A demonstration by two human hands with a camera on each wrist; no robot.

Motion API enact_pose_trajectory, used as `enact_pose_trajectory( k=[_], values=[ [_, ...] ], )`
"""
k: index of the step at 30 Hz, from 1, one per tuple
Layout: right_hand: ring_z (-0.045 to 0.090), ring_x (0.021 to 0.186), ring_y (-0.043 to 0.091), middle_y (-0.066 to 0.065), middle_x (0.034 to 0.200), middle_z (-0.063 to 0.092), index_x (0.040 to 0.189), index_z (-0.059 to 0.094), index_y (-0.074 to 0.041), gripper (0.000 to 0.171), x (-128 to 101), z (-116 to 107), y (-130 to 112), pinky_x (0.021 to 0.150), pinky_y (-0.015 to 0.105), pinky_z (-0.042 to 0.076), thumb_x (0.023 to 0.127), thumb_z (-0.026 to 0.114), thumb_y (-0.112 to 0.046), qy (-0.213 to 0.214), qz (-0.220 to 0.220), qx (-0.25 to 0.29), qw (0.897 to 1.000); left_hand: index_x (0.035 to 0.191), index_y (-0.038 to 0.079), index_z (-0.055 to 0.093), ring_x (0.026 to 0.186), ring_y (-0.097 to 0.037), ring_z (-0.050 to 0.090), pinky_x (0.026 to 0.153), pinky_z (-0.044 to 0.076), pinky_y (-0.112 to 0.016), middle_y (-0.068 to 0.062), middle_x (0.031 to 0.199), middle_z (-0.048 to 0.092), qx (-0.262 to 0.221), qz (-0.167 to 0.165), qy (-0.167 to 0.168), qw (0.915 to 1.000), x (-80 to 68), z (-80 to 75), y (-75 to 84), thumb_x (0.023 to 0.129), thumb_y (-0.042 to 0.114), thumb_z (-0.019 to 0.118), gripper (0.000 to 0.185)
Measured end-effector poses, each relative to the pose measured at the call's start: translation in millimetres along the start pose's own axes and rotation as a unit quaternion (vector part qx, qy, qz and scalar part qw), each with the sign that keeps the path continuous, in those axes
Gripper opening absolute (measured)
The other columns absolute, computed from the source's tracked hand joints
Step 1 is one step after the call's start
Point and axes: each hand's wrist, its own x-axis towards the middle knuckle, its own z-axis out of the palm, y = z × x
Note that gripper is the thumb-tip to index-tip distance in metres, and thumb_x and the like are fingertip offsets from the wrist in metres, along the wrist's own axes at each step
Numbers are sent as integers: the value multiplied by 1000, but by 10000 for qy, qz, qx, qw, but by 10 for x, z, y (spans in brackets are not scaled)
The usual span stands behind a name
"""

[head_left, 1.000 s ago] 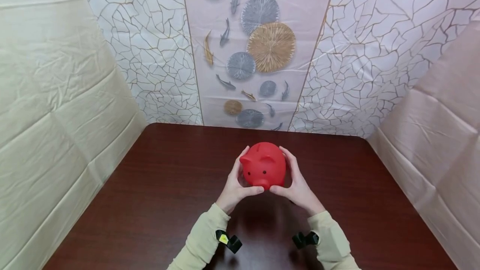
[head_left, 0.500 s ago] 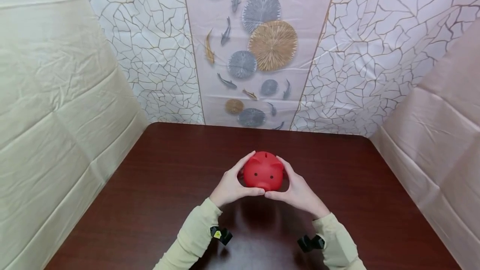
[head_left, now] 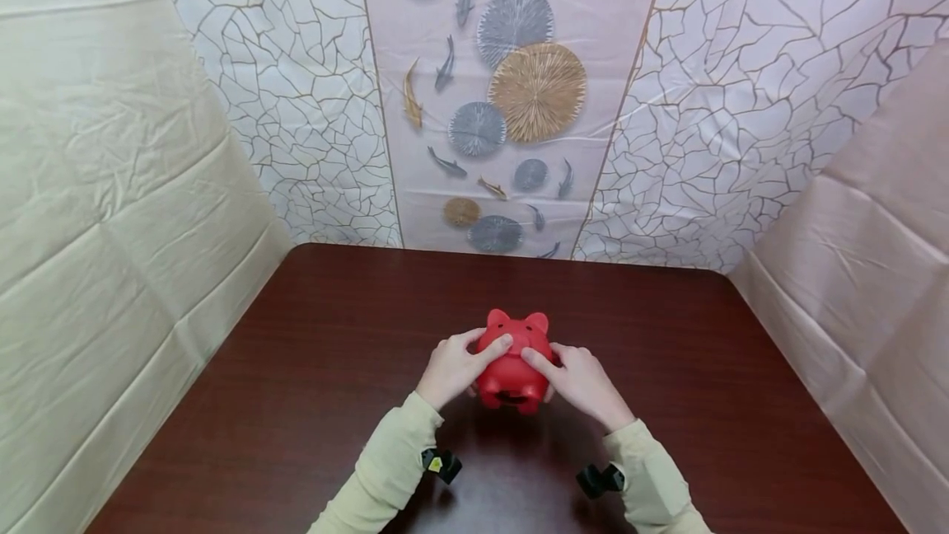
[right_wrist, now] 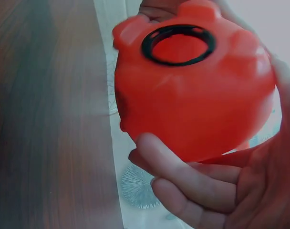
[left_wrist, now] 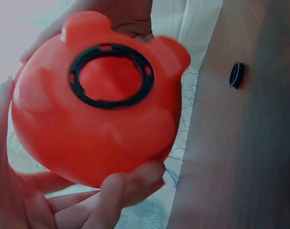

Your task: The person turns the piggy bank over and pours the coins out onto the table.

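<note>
A red piggy bank (head_left: 515,365) is held up over the table between both hands, tipped back so its feet and underside face the person. On its belly a black ring (left_wrist: 111,104) frames a round open hole, seen in both wrist views. My left hand (head_left: 454,367) grips one side, thumb across the front near the snout. The right hand (head_left: 582,381) grips the other side, its thumb also on the front and its fingers curled beneath. A small round black cap (left_wrist: 237,75) lies on the table in the left wrist view; the head view does not show it.
The dark brown wooden table (head_left: 334,402) spreads out around the hands. Pale cloth (head_left: 111,270) hangs on its left, and a patterned curtain (head_left: 474,105) stands behind its far edge. Black camera mounts (head_left: 442,466) sit on both wrists.
The piggy bank has turned in the hands from face-on to tipped back, bringing its feet and belly hole into view. Both thumbs have moved up onto its front, and it sits slightly lower.
</note>
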Motion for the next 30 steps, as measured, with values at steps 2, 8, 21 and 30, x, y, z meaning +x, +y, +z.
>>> enact_pose_trajectory(
  k=[2,8,21,30],
  values=[
    [66,60,22,2,57,65,92,69,-13,52,4,3,-13,67,27,47,91,51,-62,-9,82,48,10000,126,16,63,47,-23,63,49,55,-33,-4,75,72,88,-52,28,9999,13,-3,19,84,67,58,66],
    [66,66,20,1,68,69,107,68,-12,54,19,-65,26,67,27,48,90,53,-61,-295,-110,7,9995,129,18,60,53,-27,67,52,57,-34,-6,81,73,111,42,-340,9994,27,-60,25,83,64,61,65],
    [50,129,31,12,146,44,154,20,-15,117,20,-99,176,97,50,52,62,92,-33,795,-2637,-362,9607,150,38,24,131,-23,46,96,54,-38,2,149,38,-286,2254,-1009,9686,54,-122,-29,70,15,86,103],
    [45,131,33,17,150,38,152,23,-5,121,97,10,236,96,54,51,56,94,-24,1921,-3713,-947,9035,148,25,33,140,-29,37,98,53,-39,-6,161,20,249,3326,-247,9424,76,-59,-67,67,5,86,99]
  ],
)
